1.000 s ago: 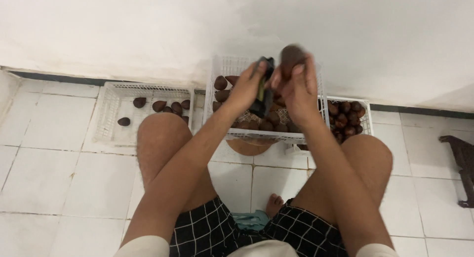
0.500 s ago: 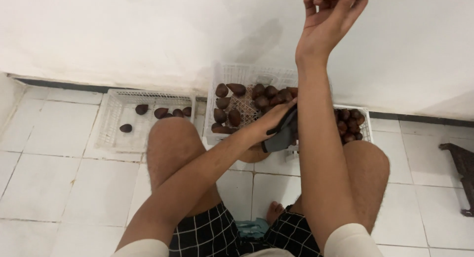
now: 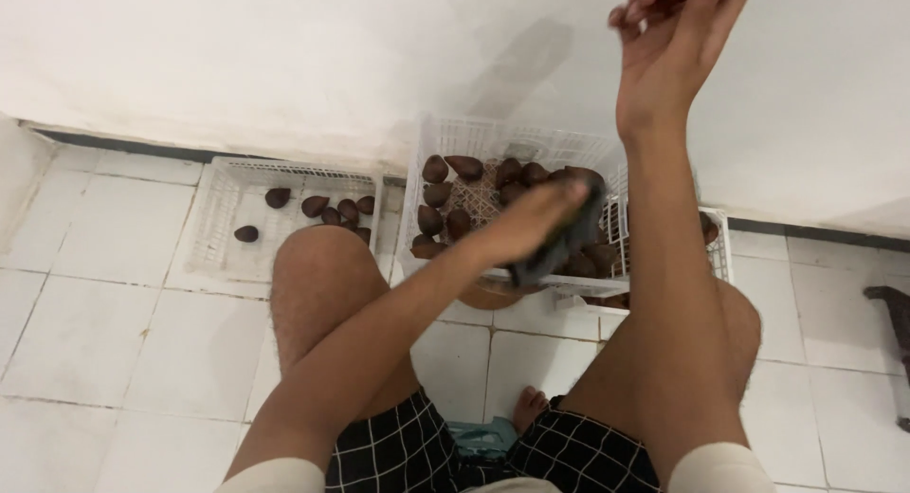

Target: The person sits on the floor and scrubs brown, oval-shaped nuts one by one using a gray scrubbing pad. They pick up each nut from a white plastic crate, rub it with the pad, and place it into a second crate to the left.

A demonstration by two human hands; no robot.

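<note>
Since half a second ago, the left hand (image 3: 531,223) has slid a bit further out over the middle basket (image 3: 493,137), and the right hand (image 3: 678,43) stays lifted high, now partly cut off by the top edge.

Nearest are the checked shorts (image 3: 398,450) and two bare knees above the white tiled floor (image 3: 85,332). One foot (image 3: 531,410) peeks out between the legs.

Further out, the left hand holds a dark tool (image 3: 559,246) just above the front rim of the middle basket. Its fingers are blurred, but they wrap around the tool. Brown fruits (image 3: 445,194) lie in that basket, mostly along the back and left side.

A left basket (image 3: 218,218) sits beside it on the floor, with a few brown fruits (image 3: 318,207) near its back right corner. A right basket (image 3: 716,251) shows behind the right arm, mostly hidden.

Farthest away, the right hand is up in front of the white wall (image 3: 237,57). Its fingers curl together around something dark at the very top, but I cannot tell what it is.
</note>
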